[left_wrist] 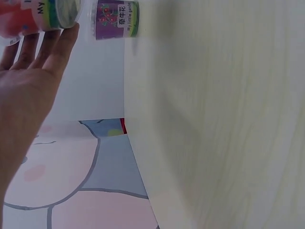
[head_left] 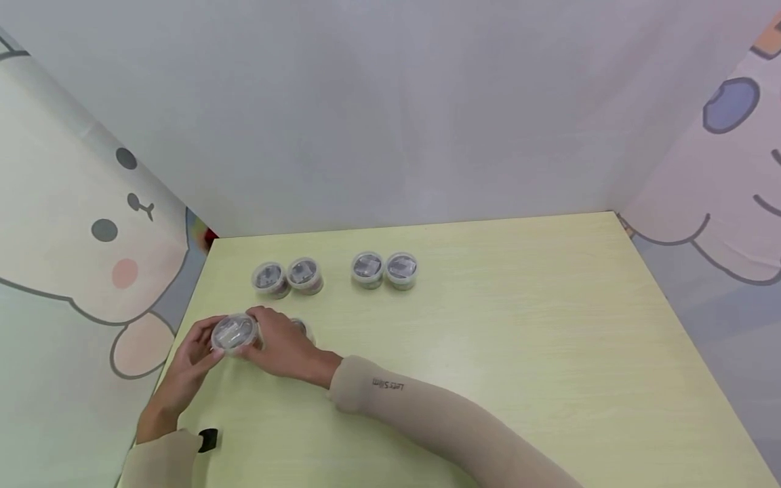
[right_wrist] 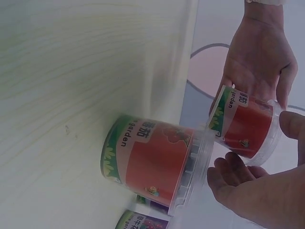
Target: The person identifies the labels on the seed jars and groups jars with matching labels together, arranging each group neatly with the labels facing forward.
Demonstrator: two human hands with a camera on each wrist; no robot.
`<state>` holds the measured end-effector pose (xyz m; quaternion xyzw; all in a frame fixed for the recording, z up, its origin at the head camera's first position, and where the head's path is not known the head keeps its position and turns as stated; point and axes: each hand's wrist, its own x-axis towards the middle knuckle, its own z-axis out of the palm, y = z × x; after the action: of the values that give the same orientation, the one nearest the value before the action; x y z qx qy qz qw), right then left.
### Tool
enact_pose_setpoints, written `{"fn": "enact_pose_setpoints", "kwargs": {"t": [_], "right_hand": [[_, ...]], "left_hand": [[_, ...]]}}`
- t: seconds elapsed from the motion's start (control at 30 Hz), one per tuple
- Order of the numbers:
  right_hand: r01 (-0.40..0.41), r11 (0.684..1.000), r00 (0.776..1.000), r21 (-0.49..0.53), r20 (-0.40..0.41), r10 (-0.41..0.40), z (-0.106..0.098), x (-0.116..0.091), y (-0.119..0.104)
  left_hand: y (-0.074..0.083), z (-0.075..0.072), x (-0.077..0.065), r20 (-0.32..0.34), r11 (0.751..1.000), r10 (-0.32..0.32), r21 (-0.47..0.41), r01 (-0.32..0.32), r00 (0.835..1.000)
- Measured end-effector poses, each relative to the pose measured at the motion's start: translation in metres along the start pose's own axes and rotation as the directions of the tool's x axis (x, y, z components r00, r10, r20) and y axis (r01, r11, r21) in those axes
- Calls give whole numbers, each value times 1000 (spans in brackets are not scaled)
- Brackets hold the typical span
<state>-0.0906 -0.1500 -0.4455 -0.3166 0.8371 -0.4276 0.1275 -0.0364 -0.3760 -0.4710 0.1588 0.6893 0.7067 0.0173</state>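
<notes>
A clear-lidded plastic tub with a red label (right_wrist: pixel 250 125) is held off the table between both hands in the head view. My left hand (head_left: pixel 190 359) grips its left side, and its fingers lie along the tub (left_wrist: pixel 28 16) in the left wrist view. From the right, my right hand (head_left: pixel 282 344) holds the same tub, thumb and fingers at its lid end. A second red-labelled tub (right_wrist: pixel 155 162) stands on the table close to the right hand, mostly hidden behind it in the head view.
Two lidded tubs (head_left: pixel 305 274) stand side by side at the back left, one with a purple label (left_wrist: pixel 108 21). Another pair (head_left: pixel 367 269) stands to their right. A black object (head_left: pixel 208 440) lies by the left sleeve. Printed cloth surrounds the pale table (head_left: pixel 537 325).
</notes>
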Motion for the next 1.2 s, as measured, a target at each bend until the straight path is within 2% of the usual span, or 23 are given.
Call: {"fn": "enact_pose_setpoints", "kwargs": {"t": [0.47,0.63,0.83,1.2], "right_hand": [[33,996,999,-86,9,-32,4,5,-5],[35,985,999,-168,3,-35,7,8,-6],[38,958,999,-284,-1,-39,10,11,-5],[10,875,1000,-484,-18,-22,13,12,0]], "left_hand": [[-6,-9,-7,9,1000,-9,-30,9,1000],[-8,-12,-9,6,999,-11,-31,11,1000],[-14,-15,-9,9,999,-16,-43,16,1000],[-23,-15,-5,34,997,-38,-70,40,999]]}}
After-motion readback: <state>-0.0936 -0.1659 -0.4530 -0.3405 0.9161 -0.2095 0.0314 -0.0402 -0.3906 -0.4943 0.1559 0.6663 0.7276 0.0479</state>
